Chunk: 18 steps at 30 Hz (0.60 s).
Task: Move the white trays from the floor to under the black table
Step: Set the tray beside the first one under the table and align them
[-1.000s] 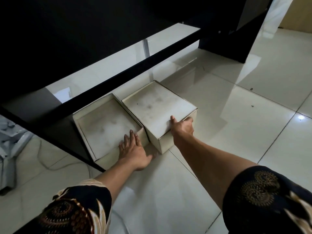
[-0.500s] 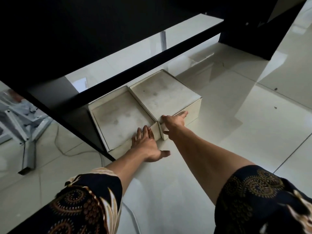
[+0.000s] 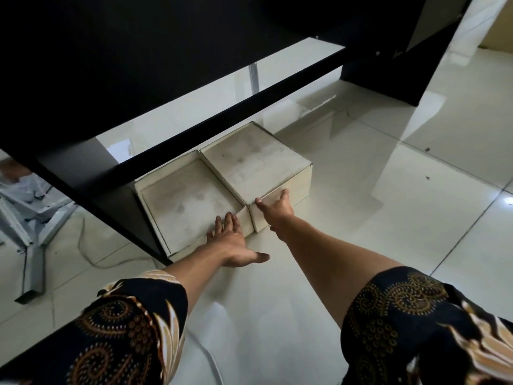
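Two white trays sit side by side on the tiled floor, partly beneath the black table (image 3: pixel 138 65). The left tray (image 3: pixel 155 215) is shallow and open on top; its far end is under the table's lower black bar. The right tray (image 3: pixel 249 162) is taller and box-like, touching the left one. My left hand (image 3: pixel 233 245) lies flat, fingers apart, against the near wall of the left tray. My right hand (image 3: pixel 277 208) rests with spread fingers on the near top edge of the right tray, gripping nothing.
The table's black crossbar (image 3: pixel 236 112) runs diagonally just above the trays, and its black leg panel (image 3: pixel 388 73) stands at the right. A grey metal stand (image 3: pixel 30 240) and a thin cable (image 3: pixel 91 259) lie on the floor at the left. Glossy white tiles spread to the right.
Both trays have slid a little farther in under the table. My right hand has loosened from a grip on the right tray's edge to an open palm on it.
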Each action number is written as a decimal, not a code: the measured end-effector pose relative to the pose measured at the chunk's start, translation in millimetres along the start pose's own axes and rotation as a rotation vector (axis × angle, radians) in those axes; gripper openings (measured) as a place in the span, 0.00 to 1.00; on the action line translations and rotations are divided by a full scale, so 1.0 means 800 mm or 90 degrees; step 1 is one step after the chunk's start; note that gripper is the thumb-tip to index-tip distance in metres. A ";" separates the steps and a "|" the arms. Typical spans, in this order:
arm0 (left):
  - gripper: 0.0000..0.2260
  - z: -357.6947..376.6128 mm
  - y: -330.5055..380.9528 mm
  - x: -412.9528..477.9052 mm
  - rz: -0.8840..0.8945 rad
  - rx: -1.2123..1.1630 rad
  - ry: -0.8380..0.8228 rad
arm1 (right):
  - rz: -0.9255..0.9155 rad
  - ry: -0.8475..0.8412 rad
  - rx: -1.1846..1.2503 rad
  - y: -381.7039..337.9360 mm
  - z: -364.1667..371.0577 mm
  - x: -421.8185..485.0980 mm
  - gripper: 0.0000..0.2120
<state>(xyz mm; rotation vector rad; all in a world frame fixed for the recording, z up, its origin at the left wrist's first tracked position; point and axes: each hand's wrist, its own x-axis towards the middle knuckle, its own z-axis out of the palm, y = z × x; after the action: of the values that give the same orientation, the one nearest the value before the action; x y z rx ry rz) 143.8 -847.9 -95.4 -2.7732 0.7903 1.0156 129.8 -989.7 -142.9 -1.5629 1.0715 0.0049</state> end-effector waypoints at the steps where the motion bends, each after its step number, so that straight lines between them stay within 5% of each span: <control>1: 0.60 0.000 0.000 0.000 0.001 -0.002 0.000 | -0.026 0.010 -0.055 0.001 -0.007 -0.004 0.49; 11: 0.40 -0.002 0.037 -0.025 0.026 0.067 0.124 | -0.165 0.136 -0.363 0.008 -0.108 -0.061 0.46; 18: 0.36 -0.063 0.105 -0.093 0.109 0.154 0.161 | -0.072 0.206 -0.348 0.000 -0.183 -0.155 0.46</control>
<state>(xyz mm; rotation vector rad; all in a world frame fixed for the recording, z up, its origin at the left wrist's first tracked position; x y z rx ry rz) 83.4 -899.9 -2.3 -2.6881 1.1180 0.5476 -19.4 -1028.6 -29.4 -2.1702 1.3017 -0.0354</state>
